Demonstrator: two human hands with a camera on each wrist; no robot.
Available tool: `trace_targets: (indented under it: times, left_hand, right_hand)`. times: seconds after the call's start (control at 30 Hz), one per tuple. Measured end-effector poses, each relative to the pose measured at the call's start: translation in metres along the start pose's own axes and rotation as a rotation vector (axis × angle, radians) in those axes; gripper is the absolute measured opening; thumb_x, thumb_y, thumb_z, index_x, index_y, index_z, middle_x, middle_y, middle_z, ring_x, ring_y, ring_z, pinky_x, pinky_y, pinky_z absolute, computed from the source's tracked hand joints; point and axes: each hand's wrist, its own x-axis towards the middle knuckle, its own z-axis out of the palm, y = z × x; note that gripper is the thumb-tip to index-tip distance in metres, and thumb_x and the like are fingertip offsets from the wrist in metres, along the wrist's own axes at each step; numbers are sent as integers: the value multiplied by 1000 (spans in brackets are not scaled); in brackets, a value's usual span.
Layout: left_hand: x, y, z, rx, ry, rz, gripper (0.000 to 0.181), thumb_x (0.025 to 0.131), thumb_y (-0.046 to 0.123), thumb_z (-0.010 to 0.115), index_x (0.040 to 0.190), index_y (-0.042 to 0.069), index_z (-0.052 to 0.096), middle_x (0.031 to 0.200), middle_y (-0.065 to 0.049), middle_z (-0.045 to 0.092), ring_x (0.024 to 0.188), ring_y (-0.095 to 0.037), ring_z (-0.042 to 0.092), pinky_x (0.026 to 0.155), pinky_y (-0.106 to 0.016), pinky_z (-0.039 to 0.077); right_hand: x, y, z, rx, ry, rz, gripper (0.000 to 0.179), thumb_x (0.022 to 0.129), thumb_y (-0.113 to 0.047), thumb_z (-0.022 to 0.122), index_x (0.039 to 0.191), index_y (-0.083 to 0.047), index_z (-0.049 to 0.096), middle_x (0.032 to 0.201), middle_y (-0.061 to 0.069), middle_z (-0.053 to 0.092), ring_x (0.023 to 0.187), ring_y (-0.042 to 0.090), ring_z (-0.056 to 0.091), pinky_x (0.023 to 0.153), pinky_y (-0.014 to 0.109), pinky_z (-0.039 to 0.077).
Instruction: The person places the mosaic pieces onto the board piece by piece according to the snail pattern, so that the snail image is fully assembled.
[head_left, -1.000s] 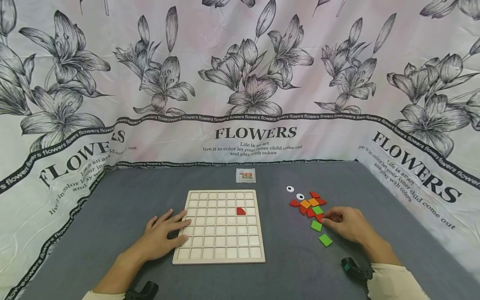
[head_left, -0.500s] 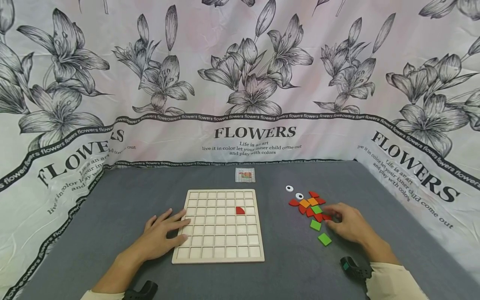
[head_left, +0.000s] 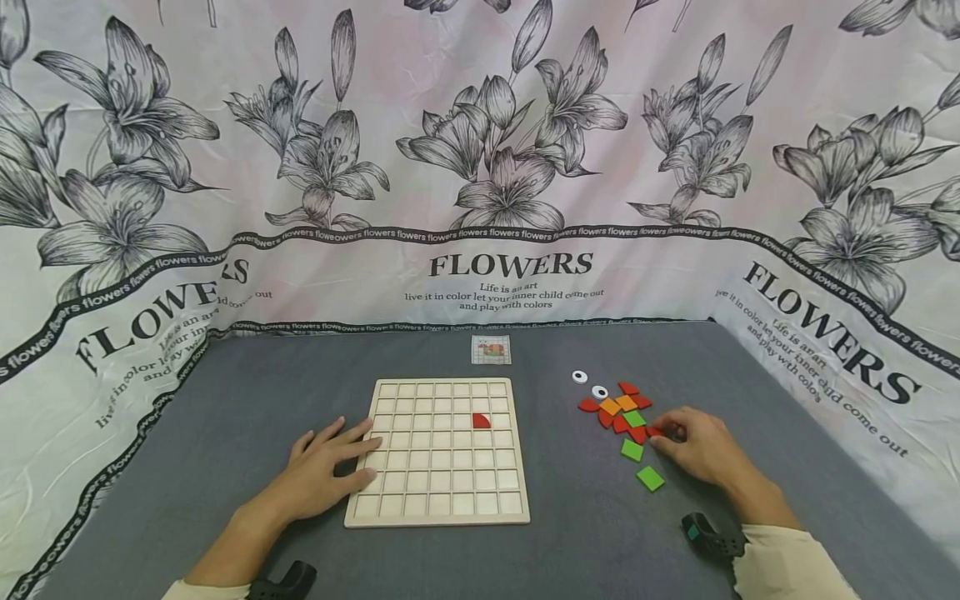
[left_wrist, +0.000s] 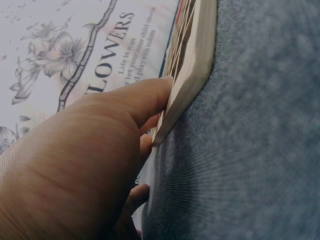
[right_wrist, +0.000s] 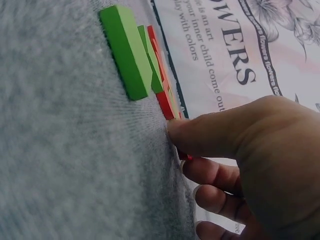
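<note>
My left hand (head_left: 322, 471) rests on the left edge of a pale wooden grid board (head_left: 438, 523), fingers spread and thumb on the rim. In the left wrist view the thumb touches the side of the board (left_wrist: 192, 75). One red quarter-round tile (head_left: 481, 422) lies in a cell at the board's upper right. Over at the tile pile, my right hand (head_left: 693, 442) pinches a red tile (head_left: 654, 432) between thumb and index finger. That tile (right_wrist: 185, 156) shows only partly in the right wrist view. Beside it lie red tiles (head_left: 637, 434) and a green square tile (head_left: 634, 419).
Two more green squares (head_left: 651, 478) lie nearer the front. Orange squares (head_left: 610, 407) and two white eye discs (head_left: 599, 392) sit at the pile's far side. A small picture card (head_left: 491, 350) lies behind the board. A flowered cloth (head_left: 510, 283) backs the grey table.
My right hand has shifted slightly up, its fingers parting around a red tile at the pile's right edge, then closing on it. The left hand and the board have stayed put.
</note>
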Motion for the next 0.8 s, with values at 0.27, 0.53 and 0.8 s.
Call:
trace_targets:
  times: [0.27, 0.53, 0.8]
  left_hand:
    - [0, 0, 0, 3, 3, -3, 54, 92, 44, 64, 138, 16, 57, 153, -6, 34, 140, -43, 17, 104, -68, 0]
    - [0, -1, 1, 6, 8, 2, 54, 92, 43, 64, 138, 16, 57, 153, -6, 34, 140, -43, 18, 104, -68, 0]
    - [0, -2, 2, 4, 11, 7, 54, 92, 43, 64, 138, 16, 58, 152, -7, 35, 140, -43, 17, 104, -68, 0]
  right_hand:
    - [0, -1, 1, 2, -4, 7, 17, 81, -6, 72, 97, -11, 74, 92, 1, 61, 78, 19, 53, 66, 40, 44]
    - [0, -2, 2, -26, -11, 41, 17, 86, -21, 75, 96, -8, 74, 86, 0, 59, 78, 21, 56, 66, 42, 46]
    - [0, -1, 3, -19, 15, 12, 20, 81, -18, 77, 98, -8, 75, 88, 1, 58, 76, 19, 53, 63, 39, 43]
